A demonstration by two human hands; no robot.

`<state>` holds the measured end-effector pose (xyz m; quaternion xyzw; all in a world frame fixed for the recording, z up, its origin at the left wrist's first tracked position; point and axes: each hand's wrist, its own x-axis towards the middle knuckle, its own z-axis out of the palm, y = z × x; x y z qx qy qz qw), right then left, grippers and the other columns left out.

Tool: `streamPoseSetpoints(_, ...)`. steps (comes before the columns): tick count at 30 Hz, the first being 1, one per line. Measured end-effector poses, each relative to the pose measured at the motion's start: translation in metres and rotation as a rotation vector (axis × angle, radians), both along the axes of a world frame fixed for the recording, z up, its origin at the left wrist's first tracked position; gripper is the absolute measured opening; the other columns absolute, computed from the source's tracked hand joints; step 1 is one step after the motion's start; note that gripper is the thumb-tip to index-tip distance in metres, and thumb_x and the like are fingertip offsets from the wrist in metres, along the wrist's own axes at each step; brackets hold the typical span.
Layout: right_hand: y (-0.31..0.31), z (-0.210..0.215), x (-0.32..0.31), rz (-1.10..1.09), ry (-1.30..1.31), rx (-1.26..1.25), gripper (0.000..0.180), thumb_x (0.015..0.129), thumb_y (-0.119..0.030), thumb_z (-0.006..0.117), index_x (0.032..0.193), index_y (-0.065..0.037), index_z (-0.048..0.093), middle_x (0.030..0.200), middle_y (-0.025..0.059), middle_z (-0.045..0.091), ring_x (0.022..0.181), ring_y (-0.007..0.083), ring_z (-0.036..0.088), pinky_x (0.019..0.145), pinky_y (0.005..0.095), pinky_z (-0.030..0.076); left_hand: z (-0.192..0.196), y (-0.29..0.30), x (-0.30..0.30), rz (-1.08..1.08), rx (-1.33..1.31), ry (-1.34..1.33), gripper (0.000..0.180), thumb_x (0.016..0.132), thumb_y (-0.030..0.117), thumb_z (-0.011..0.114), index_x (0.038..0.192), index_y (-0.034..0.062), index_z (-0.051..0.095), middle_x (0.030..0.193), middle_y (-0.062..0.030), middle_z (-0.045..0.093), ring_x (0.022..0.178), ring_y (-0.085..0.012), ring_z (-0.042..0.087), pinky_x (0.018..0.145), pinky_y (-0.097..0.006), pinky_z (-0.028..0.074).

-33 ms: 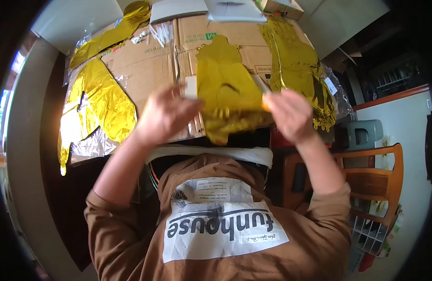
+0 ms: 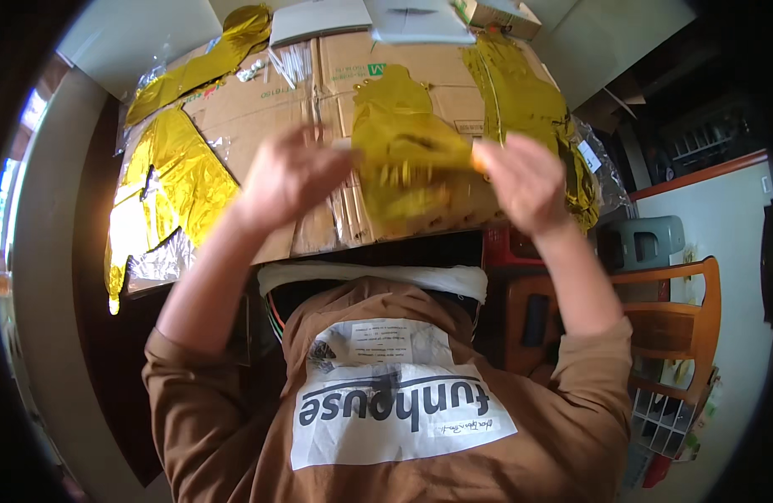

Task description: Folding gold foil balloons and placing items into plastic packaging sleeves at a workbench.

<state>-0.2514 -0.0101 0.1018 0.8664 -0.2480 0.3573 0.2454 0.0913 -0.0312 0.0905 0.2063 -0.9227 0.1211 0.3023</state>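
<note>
A flat, deflated gold foil balloon point(image 2: 395, 105) lies on the cardboard in front of me, its near part lifted and blurred by motion. My left hand point(image 2: 287, 180) is at the left edge of the lifted part, fingers closed together, with a small whitish edge at the fingertips. On the opposite edge, my right hand point(image 2: 524, 180) pinches the foil; something orange shows at its fingertips. The foil stretches between the two hands, slightly above the cardboard.
More gold foil balloons lie on the cardboard sheet point(image 2: 273, 180): a creased one point(image 2: 181, 163) left, a long one point(image 2: 206, 67) far left, and a stack point(image 2: 524, 92) right. White sticks point(image 2: 292, 63), white boards point(image 2: 319, 21) and a small box point(image 2: 499, 15) are behind. A wooden chair point(image 2: 709, 327) stands right.
Both hands have risen slightly away from me. The foil's near end has come up and back with them, baring the cardboard's front edge.
</note>
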Motion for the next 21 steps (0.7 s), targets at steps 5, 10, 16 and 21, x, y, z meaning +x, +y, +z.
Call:
streamPoseSetpoints(5, -0.065, 0.067, -0.003, -0.04, 0.093, -0.315, 0.022, 0.092, -0.017, 0.072, 0.111, -0.005, 0.074, 0.096, 0.007, 0.078, 0.084, 0.0189, 0.075, 0.081, 0.0356, 0.063, 0.102, -0.058, 0.0, -0.034, -0.514, -0.03, 0.023, 0.085, 0.011, 0.072, 0.108, 0.0065, 0.069, 0.095, -0.0031, 0.075, 0.076, -0.0173, 0.071, 0.085, -0.039, 0.06)
streamPoseSetpoints(10, -0.045, -0.02, -0.002, 0.058, 0.308, -0.189, 0.019, 0.089, -0.014, 0.073, 0.103, 0.001, 0.072, 0.095, 0.0107, 0.074, 0.087, 0.0213, 0.073, 0.084, 0.0358, 0.061, 0.003, -0.036, 0.01, -0.084, -0.357, -0.237, 0.022, 0.082, 0.01, 0.068, 0.102, 0.0025, 0.068, 0.098, -0.0057, 0.072, 0.078, -0.0154, 0.071, 0.085, -0.035, 0.058)
streamPoseSetpoints(16, -0.02, -0.07, -0.003, 0.101, 0.286, 0.065, 0.017, 0.087, -0.009, 0.07, 0.101, 0.0, 0.071, 0.096, 0.0134, 0.073, 0.088, 0.024, 0.072, 0.085, 0.0351, 0.06, -0.057, 0.018, -0.002, 0.046, 0.089, -0.23, 0.035, 0.082, 0.013, 0.064, 0.114, -0.0014, 0.066, 0.108, -0.0106, 0.066, 0.102, -0.0249, 0.068, 0.084, -0.037, 0.055)
streamPoseSetpoints(21, -0.012, -0.068, -0.01, 0.053, 0.291, 0.313, 0.029, 0.091, -0.018, 0.068, 0.112, 0.001, 0.07, 0.112, 0.016, 0.073, 0.101, 0.0291, 0.071, 0.094, 0.0411, 0.057, -0.059, 0.02, -0.005, 0.098, 0.233, -0.193, 0.037, 0.083, 0.013, 0.063, 0.119, 0.0023, 0.065, 0.102, -0.0081, 0.061, 0.103, -0.0249, 0.066, 0.08, -0.039, 0.054)
